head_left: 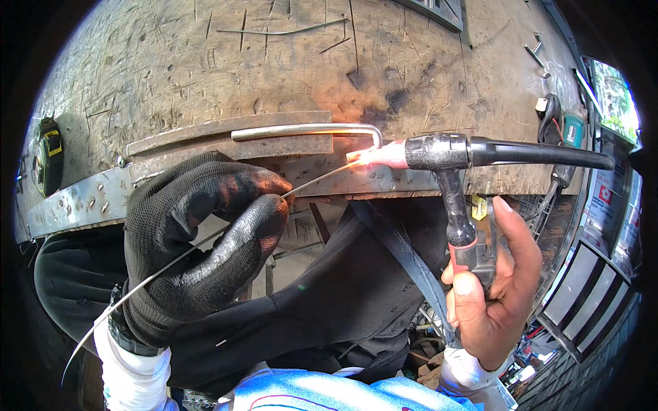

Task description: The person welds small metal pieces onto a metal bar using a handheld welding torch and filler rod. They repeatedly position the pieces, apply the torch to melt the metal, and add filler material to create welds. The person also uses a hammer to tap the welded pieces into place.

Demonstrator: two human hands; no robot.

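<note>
My left hand [205, 240], in a black coated glove, pinches a thin filler rod [171, 262] between thumb and fingers. The rod slants up to the right, its tip at a bright orange glow. Bare, my right hand [490, 294] wraps round the handle of a black TIG welding torch [439, 152], index finger raised along it. The torch's pinkish nozzle points left, at the bent end of a metal rod [301, 129]. That bent rod lies along a rusty flat bar [233, 149] at the bench's near edge. The glow hides the exact contact point.
The scarred wooden bench [171, 75] has a metal edge strip [82, 202]. A tape measure [49, 156] sits at the far left, a loose thin rod [284, 31] farther back. An angle grinder [570, 133] is at the right, near a small T-shaped metal piece [537, 56]. My legs are below the edge.
</note>
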